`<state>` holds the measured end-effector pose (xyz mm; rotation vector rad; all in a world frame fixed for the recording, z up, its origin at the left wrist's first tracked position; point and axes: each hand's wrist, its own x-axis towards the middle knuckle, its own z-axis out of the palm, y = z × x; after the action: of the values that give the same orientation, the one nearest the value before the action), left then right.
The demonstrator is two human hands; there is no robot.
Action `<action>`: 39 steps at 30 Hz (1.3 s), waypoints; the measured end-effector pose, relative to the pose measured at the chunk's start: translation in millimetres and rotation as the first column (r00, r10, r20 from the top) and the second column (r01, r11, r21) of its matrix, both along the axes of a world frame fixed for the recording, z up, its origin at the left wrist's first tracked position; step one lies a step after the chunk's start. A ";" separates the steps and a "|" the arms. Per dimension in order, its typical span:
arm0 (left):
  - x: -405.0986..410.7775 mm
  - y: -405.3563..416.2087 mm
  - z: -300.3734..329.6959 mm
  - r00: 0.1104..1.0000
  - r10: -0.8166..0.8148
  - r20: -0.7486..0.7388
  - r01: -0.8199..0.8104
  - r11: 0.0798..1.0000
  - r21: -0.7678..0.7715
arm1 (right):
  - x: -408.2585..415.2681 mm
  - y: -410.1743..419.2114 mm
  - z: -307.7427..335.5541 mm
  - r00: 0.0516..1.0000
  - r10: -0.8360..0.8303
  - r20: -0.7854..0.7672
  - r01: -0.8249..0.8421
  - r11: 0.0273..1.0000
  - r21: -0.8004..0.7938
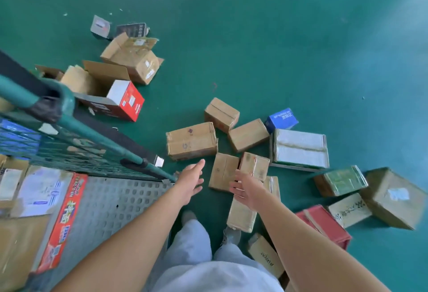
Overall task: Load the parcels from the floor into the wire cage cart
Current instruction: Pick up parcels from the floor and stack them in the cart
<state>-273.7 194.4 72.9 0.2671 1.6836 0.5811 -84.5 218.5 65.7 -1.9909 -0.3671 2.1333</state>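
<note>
Reach-for-next-parcel step: both hands, left point(190, 181) and right point(246, 191), were spread open and empty above brown cardboard parcels point(223, 171) mid-frame on the green floor point(254, 48), wire cage cart point(120, 201) lower left; next needs a two-handed grasp.

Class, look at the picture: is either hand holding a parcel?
No: the left hand and right hand are open and empty above the floor parcels.

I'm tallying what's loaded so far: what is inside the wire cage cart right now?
On the wire cage cart floor lie an orange-edged flat box and a white-labelled parcel, with something blue behind the mesh side. Anything beneath them or further left is hidden.
</note>
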 end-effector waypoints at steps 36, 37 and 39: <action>116.5 332.3 -544.2 0.769 -0.636 -0.063 0.629 0.771 -0.098 | 133.2 255.1 -496.8 0.722 -0.449 0.526 0.457 0.881 0.125; 133.5 340.3 -554.3 0.745 -0.661 -0.092 0.658 0.751 -0.058 | 149.4 255.2 -508.9 0.669 -0.467 0.578 0.470 0.869 0.158; 172.6 358.4 -576.7 0.682 -0.713 -0.163 0.723 0.691 0.005 | 184.4 254.4 -538.0 0.586 -0.495 0.642 0.508 0.841 0.186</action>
<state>-101.0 552.8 -503.7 1.0011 1.5308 0.0111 99.9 472.9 -472.3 -2.4430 0.1356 1.0245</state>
